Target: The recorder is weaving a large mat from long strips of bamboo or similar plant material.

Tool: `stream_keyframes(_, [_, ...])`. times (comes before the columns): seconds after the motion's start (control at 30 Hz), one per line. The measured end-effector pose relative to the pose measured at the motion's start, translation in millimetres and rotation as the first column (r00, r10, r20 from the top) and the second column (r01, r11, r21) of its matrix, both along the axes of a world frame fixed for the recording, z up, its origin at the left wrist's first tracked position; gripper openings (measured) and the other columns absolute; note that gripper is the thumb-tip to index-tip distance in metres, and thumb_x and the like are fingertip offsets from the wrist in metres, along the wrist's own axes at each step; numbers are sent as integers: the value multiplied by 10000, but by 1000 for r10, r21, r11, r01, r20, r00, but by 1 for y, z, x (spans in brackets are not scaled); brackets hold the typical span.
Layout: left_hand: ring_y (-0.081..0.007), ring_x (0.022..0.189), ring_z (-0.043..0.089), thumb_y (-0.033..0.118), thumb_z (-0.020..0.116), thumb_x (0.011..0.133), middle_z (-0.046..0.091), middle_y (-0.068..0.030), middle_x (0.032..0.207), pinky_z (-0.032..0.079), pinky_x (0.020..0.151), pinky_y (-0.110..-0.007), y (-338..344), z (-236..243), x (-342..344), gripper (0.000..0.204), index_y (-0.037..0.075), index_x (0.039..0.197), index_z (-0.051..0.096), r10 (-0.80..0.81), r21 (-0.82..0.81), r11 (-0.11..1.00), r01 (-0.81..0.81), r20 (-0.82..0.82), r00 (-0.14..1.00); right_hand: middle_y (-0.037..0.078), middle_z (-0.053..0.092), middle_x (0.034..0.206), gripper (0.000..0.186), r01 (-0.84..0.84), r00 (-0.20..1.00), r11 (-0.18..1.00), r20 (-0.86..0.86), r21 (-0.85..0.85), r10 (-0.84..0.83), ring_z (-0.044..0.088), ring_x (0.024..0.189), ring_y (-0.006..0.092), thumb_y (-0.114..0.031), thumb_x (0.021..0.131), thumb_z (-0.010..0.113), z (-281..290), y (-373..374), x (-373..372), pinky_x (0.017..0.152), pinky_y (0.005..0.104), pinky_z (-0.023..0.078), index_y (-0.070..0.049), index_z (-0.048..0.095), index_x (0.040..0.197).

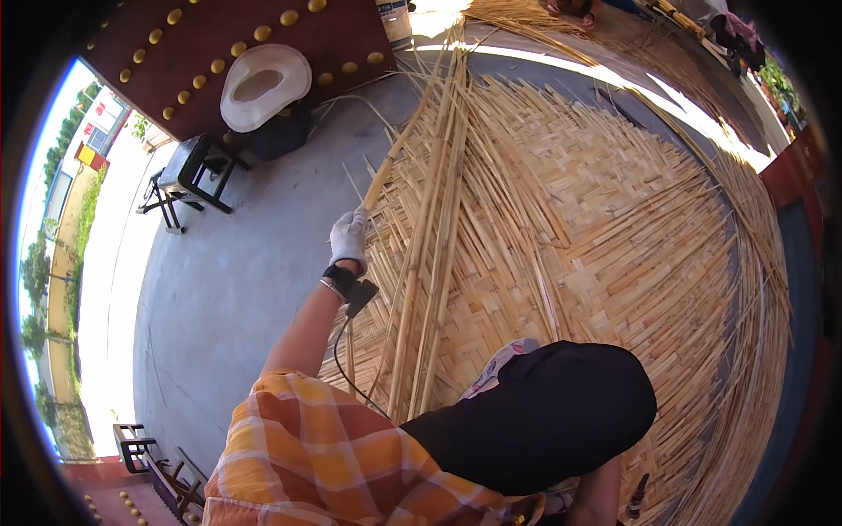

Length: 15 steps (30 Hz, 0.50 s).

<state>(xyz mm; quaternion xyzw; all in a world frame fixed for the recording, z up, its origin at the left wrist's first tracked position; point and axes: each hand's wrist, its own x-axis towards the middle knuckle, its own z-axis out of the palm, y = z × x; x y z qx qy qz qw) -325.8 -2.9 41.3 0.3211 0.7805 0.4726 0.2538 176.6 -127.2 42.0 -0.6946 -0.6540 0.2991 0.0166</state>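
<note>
The left hand, in a white glove, is closed around a single long reed strip at the left edge of the woven reed mat — the strip slants up and away to the far right over the grey floor. The right hand is not in view. The step looks like feeding this strip into the weave; the next move likely calls for threading it over and under neighbouring strips and keeping it straight.

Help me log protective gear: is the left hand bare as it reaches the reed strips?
No, the left hand wears a white glove where it meets the long reed strips lying on the woven mat.
</note>
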Motion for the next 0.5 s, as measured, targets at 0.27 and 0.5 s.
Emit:
stream_keyframes(0.27, [-41,424,401,340,526,893,455,56,545,316,382,-189,-21,206,-34,256,92,912,589,-360,215,933,290,497,789,117,647,918,283,-63,997,997,-33,41,65,622,850,208,-253,831,568,10,18,1,731,316,494,-20,635,977])
stream_keyframes(0.5, [-11,494,454,217,438,944,518,15,732,378,393,-145,-122,344,18,338,-29,1174,465,-473,649,714,265,167,865,125,635,932,361,231,643,972,-744,-35,-180,621,827,194,-280,889,516,126,81,-12,741,319,505,29,578,1065])
